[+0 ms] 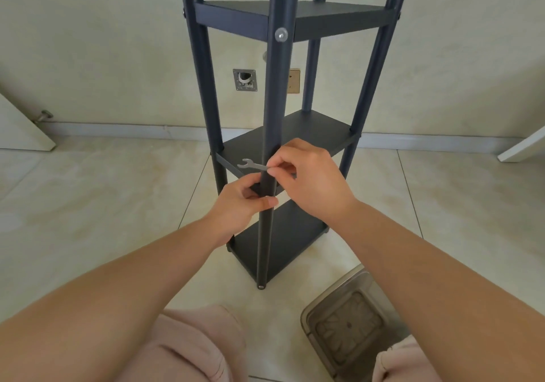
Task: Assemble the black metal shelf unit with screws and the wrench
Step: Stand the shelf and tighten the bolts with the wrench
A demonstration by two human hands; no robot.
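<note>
Floor point(103, 198): pale tile, cream wall behind.
Shelf point(283, 134): black metal, upright on the floor, three tiers fitted; landmark for all below.
Front post point(272, 116): nearest the viewer; screw point(281, 34) at the top tier.
Left hand point(240, 204): fingers curled round the front post at the middle tier.
Right hand point(309, 175): just right of the post, fingertips pinching the wrench point(253, 165), open end pointing left.
Wrench: thin, stiff, probably light and slippery; best held mid-handle.
Shelf: rigid, likely tippy; steady by a post.
Bin point(345, 322): clear plastic, right of the shelf's foot; contents unclear.
</note>
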